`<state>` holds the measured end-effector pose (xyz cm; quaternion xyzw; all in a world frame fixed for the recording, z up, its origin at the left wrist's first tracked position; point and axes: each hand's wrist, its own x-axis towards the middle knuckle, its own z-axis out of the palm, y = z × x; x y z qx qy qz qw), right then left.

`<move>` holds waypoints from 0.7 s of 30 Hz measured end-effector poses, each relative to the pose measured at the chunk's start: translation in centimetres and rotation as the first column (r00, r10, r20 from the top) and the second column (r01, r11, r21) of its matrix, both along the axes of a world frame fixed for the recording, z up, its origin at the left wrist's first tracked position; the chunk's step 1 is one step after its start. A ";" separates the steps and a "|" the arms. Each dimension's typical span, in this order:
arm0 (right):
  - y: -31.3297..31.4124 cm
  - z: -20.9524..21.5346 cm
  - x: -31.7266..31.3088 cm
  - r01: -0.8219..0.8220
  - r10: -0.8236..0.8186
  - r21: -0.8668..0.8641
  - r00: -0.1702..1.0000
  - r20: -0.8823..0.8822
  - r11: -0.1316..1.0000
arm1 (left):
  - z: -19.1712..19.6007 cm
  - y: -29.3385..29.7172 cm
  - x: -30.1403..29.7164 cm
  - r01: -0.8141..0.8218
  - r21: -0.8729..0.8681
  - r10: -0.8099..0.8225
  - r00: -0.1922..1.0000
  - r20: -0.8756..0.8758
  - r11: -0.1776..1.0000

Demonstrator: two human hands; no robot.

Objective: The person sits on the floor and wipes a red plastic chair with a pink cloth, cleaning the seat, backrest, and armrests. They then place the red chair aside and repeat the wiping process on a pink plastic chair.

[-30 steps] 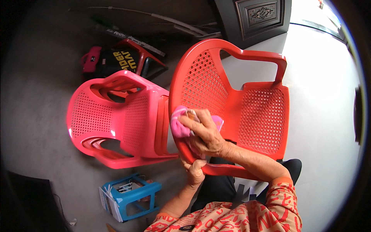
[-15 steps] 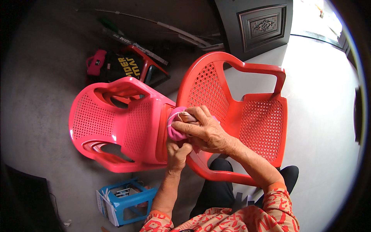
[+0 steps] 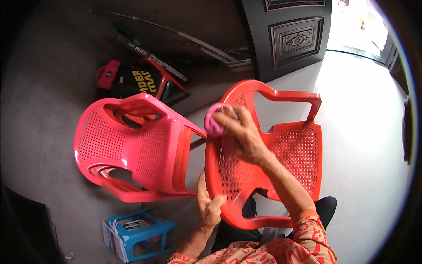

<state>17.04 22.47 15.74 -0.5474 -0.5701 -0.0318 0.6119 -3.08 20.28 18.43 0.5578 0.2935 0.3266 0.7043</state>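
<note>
In front of me stands a red plastic armchair [image 3: 295,152] with a perforated back and seat, its backrest turned to the left. My right hand [image 3: 241,130] holds a bunched pink cloth [image 3: 213,122] against the upper rim of the backrest, fingers closed over it. Lower along that same rim, my left hand [image 3: 211,206] grips the edge, thumb on the inner side; its other fingers are partly hidden behind the plastic. To the left, a stack of pink and red plastic armchairs [image 3: 151,154] stands close to both hands, touching neither.
A blue plastic stool [image 3: 145,240] with papers beside it stands at the lower left. Behind the stacked chairs are a black bag [image 3: 134,81], a red frame [image 3: 163,81] and long poles [image 3: 176,31]. A dark carved door [image 3: 296,42] stands at the far side, beside a bright doorway.
My right hand with the cloth has moved farther away along the backrest rim. My left hand has moved nearer and now grips that rim. The red armchair has shifted, opening a gap from the stack.
</note>
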 end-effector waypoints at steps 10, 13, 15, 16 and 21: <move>-0.2 1.2 -0.8 -0.051 0.050 -0.040 0.999 -0.013 0.998 | -0.1 -2.0 -1.4 -0.080 -0.032 0.082 0.994 0.073 0.996; 1.2 0.8 1.0 0.031 -0.031 0.003 0.999 -0.029 1.000 | -0.4 -2.0 -1.4 -0.077 -0.018 0.079 0.991 0.108 0.997; 2.2 -0.4 2.0 0.090 -0.091 -0.012 0.994 -0.054 0.996 | -0.5 -2.1 -1.5 -0.081 -0.010 0.082 0.992 0.095 0.997; 2.4 -0.7 2.5 0.116 -0.118 -0.027 0.990 -0.078 0.993 | -0.4 -2.2 -1.6 -0.086 -0.008 0.086 0.994 0.070 0.996; 3.7 -3.3 6.4 0.279 -0.304 -0.157 0.937 -0.172 0.947 | -0.2 -2.4 -1.2 -0.114 -0.008 0.115 0.993 0.015 0.993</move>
